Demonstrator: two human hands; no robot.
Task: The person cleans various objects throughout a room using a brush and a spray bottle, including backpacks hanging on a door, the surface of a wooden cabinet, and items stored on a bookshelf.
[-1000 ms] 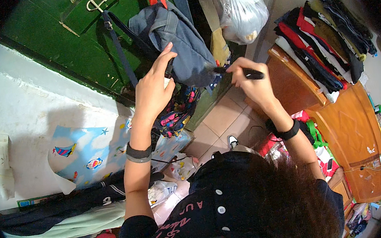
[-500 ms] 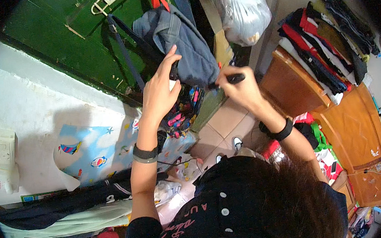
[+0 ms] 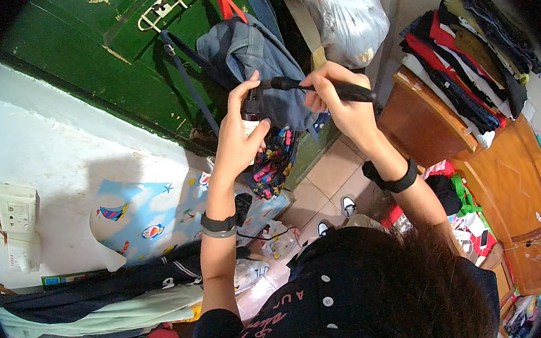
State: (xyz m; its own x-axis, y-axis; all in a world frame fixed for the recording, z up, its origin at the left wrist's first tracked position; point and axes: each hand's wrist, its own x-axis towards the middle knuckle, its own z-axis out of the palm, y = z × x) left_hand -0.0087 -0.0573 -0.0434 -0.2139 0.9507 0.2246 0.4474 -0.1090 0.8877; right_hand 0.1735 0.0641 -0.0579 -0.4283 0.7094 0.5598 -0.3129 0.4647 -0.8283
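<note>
My left hand point(image 3: 237, 143) grips a small dark bottle point(image 3: 251, 113) with a pale label, held upright in front of a hanging blue-grey backpack point(image 3: 252, 50). My right hand point(image 3: 343, 106) holds a black-handled tool point(image 3: 331, 89) level, and its thin end reaches left to the top of the bottle. Both wrists wear dark bands. What sits at the tool's tip is hidden by my left thumb and the bottle.
A green door point(image 3: 110, 60) with a white hook rail point(image 3: 167, 6) carries the backpack and a tied plastic bag point(image 3: 343, 15). Folded clothes point(image 3: 468, 52) are stacked on a wooden cabinet point(image 3: 512, 178) at the right. Garments point(image 3: 101, 302) lie piled at the lower left, and a wall socket point(image 3: 17, 209) sits at the left.
My hands have come together in front of the backpack. The black tool, held off to the right before, now points left with its end at the bottle in my left hand.
</note>
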